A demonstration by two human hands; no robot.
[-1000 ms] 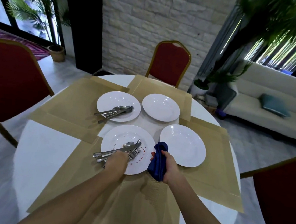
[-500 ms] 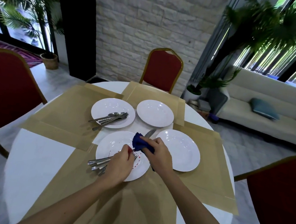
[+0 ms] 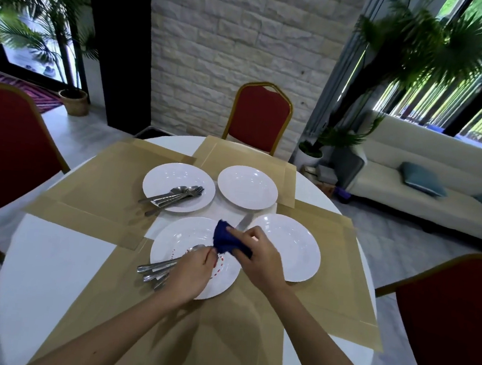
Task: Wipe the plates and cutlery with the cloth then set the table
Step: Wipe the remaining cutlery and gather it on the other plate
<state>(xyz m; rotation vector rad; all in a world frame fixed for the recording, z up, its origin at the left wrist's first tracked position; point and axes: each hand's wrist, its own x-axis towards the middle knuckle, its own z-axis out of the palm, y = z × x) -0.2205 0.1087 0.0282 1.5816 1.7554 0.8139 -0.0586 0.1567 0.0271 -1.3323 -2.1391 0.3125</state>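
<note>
Dark-blue cloth [image 3: 226, 240] gripped in fingers of the right hand [image 3: 258, 258] around a steel knife blade [image 3: 244, 220], over the red-speckled white near plate [image 3: 180, 235]; fingers of the left hand [image 3: 194, 271] curled on cutlery [image 3: 153, 269]. Seemingly just begun: far steel cutlery bundle [image 3: 173, 194] and other plates unwiped, white round worktop [image 3: 46, 266] unset.

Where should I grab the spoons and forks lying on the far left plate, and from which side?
Take the cutlery by its handles, coming from the left. The heads lie bunched on the plate, while the handle ends poke out over its near-left rim above the placemat, so you can probably pinch them there.
</note>
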